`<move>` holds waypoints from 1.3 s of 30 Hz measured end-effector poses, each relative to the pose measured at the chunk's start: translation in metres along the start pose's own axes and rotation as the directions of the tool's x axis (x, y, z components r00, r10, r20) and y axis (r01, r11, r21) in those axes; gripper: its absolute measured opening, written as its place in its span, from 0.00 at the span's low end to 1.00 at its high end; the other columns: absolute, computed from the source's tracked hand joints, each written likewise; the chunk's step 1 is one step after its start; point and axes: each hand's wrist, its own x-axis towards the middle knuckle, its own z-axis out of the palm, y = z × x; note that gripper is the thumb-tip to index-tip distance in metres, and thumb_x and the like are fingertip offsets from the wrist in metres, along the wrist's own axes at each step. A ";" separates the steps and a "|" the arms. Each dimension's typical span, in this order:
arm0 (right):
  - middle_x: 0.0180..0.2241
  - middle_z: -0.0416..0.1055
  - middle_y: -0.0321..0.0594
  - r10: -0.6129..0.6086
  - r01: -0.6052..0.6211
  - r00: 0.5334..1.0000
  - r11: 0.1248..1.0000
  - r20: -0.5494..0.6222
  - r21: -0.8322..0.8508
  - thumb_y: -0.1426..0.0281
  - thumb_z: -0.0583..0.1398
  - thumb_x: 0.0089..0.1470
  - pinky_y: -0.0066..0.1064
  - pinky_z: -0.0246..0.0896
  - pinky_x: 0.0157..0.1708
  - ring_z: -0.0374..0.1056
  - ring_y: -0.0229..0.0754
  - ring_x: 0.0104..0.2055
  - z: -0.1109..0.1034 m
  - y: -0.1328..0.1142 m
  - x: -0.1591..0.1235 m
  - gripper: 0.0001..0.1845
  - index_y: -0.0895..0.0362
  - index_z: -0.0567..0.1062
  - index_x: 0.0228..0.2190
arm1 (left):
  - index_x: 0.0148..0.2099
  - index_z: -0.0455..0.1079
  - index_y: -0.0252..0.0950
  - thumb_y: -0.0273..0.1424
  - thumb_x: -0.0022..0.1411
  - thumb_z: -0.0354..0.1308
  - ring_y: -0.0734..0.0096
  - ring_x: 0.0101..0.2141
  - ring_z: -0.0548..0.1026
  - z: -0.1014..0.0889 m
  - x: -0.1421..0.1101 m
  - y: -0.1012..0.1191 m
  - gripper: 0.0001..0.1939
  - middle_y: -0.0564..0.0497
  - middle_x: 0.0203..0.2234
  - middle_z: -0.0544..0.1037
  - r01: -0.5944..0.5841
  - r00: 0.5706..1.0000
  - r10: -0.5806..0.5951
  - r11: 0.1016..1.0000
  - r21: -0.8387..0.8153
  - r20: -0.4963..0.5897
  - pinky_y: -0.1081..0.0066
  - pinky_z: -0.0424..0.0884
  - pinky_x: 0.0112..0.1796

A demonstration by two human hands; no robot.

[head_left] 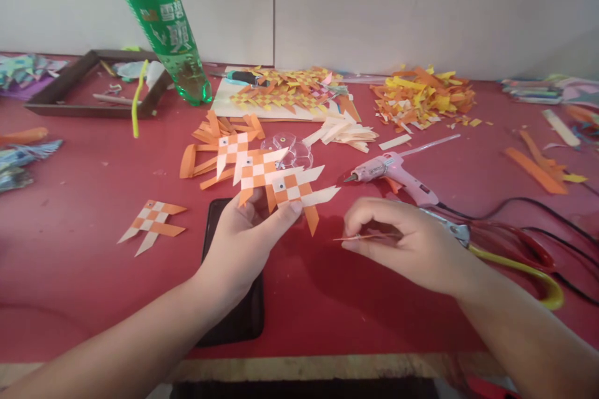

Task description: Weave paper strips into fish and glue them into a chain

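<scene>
My left hand (255, 224) is closed on a fan of woven paper fish (291, 190), checked orange and white with small googly eyes. Three overlap there, the thumb pressing on the nearest one. Between the thumb and fingers of my right hand (397, 237) is a thin orange paper piece (345, 239), seen edge-on, so its shape is unclear. Another woven paper fish (152, 218) lies flat on the red table to the left. Just beyond my right hand rests a pink hot glue gun (390, 171), its nozzle pointing left. A clear compartment case (292, 153) sits partly hidden behind the held fish.
A green bottle (166, 31) stands at the back left beside a dark frame (79, 109). Orange strips (187, 162), pale strips (344, 131) and a yellow-orange paper pile (423, 96) lie behind. A black phone (243, 318) is under my left wrist; yellow-handled pliers (519, 268) lie right.
</scene>
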 end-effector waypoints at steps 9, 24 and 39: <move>0.29 0.77 0.35 0.336 -0.294 0.939 0.898 -0.078 0.327 0.59 0.72 0.43 0.26 0.68 0.24 0.75 0.40 0.26 0.003 -0.002 -0.002 0.23 0.52 0.70 0.37 | 0.45 0.76 0.37 0.30 0.59 0.67 0.61 0.52 0.77 0.001 -0.002 0.001 0.11 0.48 0.48 0.81 -0.010 0.999 0.009 0.999 0.034 0.044 0.67 0.73 0.50; 0.23 0.74 0.34 0.273 -0.220 0.957 0.906 -0.101 0.363 0.58 0.68 0.50 0.25 0.47 0.16 0.56 0.30 0.17 0.017 0.008 0.002 0.14 0.55 0.75 0.28 | 0.45 0.74 0.37 0.29 0.60 0.65 0.64 0.49 0.78 0.004 -0.006 0.000 0.10 0.48 0.47 0.82 0.003 0.995 -0.011 0.997 0.079 0.099 0.69 0.74 0.51; 0.23 0.71 0.32 0.271 -0.189 0.958 0.841 -0.092 0.507 0.59 0.68 0.50 0.24 0.59 0.20 0.65 0.32 0.21 0.022 0.007 0.005 0.14 0.55 0.73 0.28 | 0.43 0.75 0.35 0.28 0.58 0.67 0.58 0.47 0.80 0.005 -0.008 0.004 0.10 0.45 0.43 0.84 -0.007 0.996 -0.004 0.993 0.115 0.094 0.65 0.77 0.48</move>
